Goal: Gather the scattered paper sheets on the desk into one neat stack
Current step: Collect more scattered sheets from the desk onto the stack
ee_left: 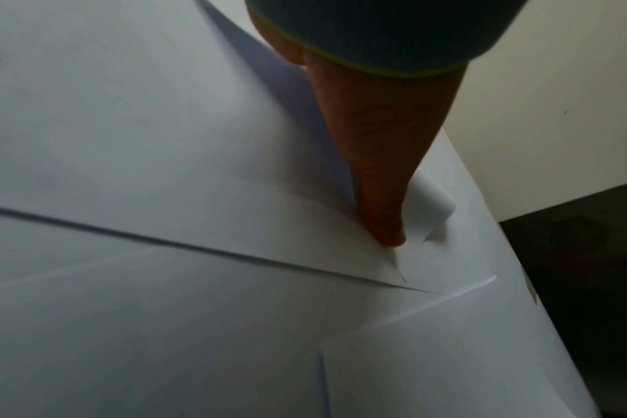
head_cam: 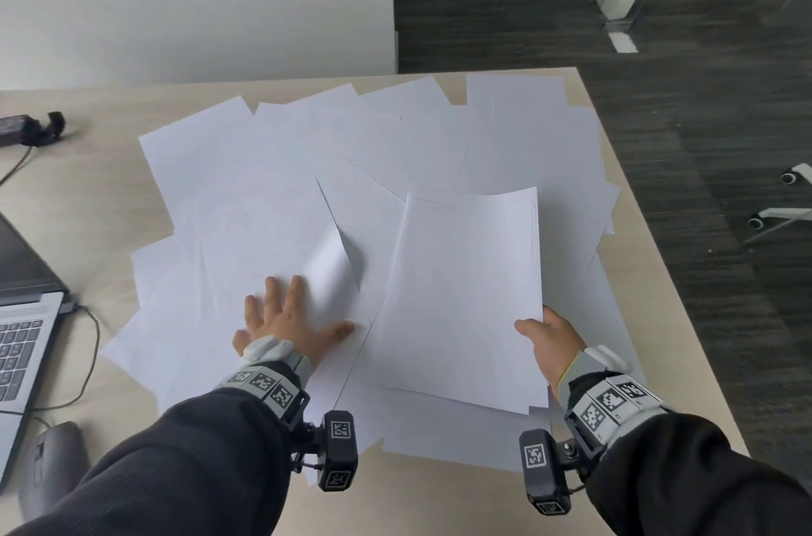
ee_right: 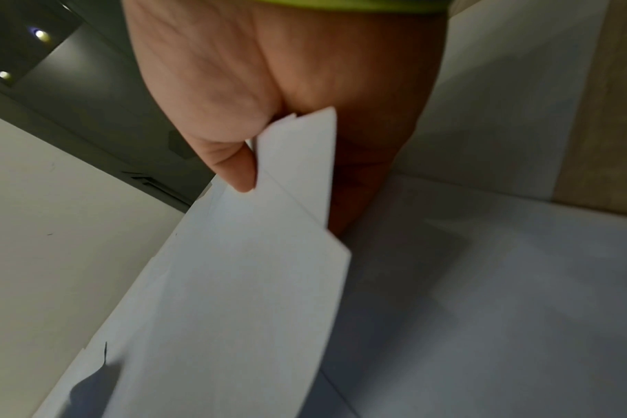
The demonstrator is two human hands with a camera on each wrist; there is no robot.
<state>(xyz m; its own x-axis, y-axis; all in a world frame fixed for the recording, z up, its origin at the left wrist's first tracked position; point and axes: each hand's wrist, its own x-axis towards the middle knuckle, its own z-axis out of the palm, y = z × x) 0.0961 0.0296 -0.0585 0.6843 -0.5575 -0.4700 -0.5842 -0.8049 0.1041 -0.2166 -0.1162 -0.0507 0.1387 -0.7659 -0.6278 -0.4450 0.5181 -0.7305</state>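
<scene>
Several white paper sheets (head_cam: 281,166) lie scattered and overlapping across the beige desk (head_cam: 79,192). My right hand (head_cam: 549,337) pinches a small bundle of sheets (head_cam: 465,293) by its near right edge, thumb on top, and holds it lifted over the pile. In the right wrist view the thumb (ee_right: 233,164) and the fingers beneath clamp the bundle's corner (ee_right: 297,169). My left hand (head_cam: 290,311) lies flat with spread fingers on a loose sheet (head_cam: 263,236) whose right edge curls upward. In the left wrist view the thumb (ee_left: 380,198) presses on the paper (ee_left: 162,141).
An open laptop (head_cam: 22,315) sits at the desk's left edge, with a grey mouse (head_cam: 52,465) and a cable in front of it. A black power adapter (head_cam: 30,129) lies at the far left. The desk's right edge (head_cam: 685,315) drops to dark carpet with chair wheels (head_cam: 791,177).
</scene>
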